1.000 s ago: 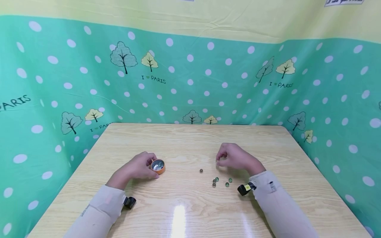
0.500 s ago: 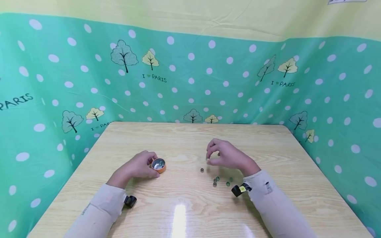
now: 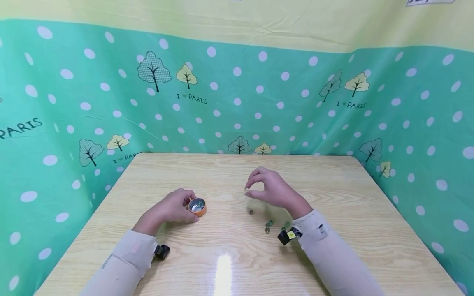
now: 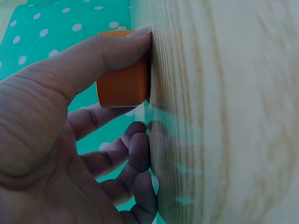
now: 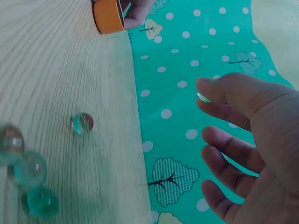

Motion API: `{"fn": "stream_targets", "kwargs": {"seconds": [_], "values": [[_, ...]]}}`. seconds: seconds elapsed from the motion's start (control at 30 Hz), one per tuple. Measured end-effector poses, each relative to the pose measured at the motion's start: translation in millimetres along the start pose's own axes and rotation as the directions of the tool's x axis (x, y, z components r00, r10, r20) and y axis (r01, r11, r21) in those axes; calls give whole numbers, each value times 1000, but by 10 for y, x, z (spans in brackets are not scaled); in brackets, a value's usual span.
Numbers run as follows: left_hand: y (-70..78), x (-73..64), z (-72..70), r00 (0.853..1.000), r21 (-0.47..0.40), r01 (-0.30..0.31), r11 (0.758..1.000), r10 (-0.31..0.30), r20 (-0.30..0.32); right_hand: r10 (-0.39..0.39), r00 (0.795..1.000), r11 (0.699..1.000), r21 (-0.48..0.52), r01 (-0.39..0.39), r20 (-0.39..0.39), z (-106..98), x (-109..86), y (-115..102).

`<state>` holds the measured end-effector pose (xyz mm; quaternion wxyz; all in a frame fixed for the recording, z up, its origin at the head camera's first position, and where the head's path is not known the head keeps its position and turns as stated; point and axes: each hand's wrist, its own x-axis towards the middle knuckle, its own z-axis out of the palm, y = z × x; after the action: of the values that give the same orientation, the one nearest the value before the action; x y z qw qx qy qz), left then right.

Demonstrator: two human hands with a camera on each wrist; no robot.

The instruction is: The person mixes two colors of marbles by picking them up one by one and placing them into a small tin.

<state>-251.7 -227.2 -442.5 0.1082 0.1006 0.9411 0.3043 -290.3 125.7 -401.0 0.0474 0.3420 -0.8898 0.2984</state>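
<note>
A small round orange cup (image 3: 201,213) with a shiny inside stands on the table at the left, something dark and greenish at its bottom. My left hand (image 3: 173,206) holds it from the left side; the left wrist view has the thumb along its orange wall (image 4: 124,88). Thumb and index finger of my right hand (image 3: 272,190) pinch a glass marble (image 5: 202,97), mostly hidden by the fingertips, above the table. Below that hand lies a single brownish marble (image 3: 251,212). Nearer the right wrist, several green and brownish marbles (image 3: 270,223) lie grouped.
The pale wooden table (image 3: 222,172) ends at the back against a green dotted curtain (image 3: 237,111), which also rises on both sides. A wrist camera (image 3: 161,251) sits at the left cuff, another camera (image 3: 284,237) at the right cuff.
My right hand has moved left and slightly up from over the marbles, carrying the pinched marble toward the cup. My left hand and the cup have stayed in place.
</note>
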Motion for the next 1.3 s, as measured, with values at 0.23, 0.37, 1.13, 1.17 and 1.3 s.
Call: {"fn": "stream_targets", "kwargs": {"seconds": [0.23, 0.37, 1.13, 1.17, 1.3], "values": [[-8, 6, -10, 1000, 1, -12, 1000, 12, -1, 39, 999, 999, 38, -37, -30, 50, 84, -109], [-14, 9, -9, 1000, 2, -24, 1000, 24, 2, 35, 999, 998, 51, -33, -29, 85, 120, -157], [-13, 15, -11, 1000, 6, -3, 1000, 3, 9, 97, 995, 994, 45, -97, 7, 379, 297, -392], [-11, 14, -10, 1000, 4, 1, 1000, -1, 12, 99, 995, 994, 41, -100, 14, 396, 301, -403], [3, 11, -16, 1000, 5, 5, 1000, -5, 13, 99, 995, 995, 30, -100, 26, 434, 314, -456]]}}
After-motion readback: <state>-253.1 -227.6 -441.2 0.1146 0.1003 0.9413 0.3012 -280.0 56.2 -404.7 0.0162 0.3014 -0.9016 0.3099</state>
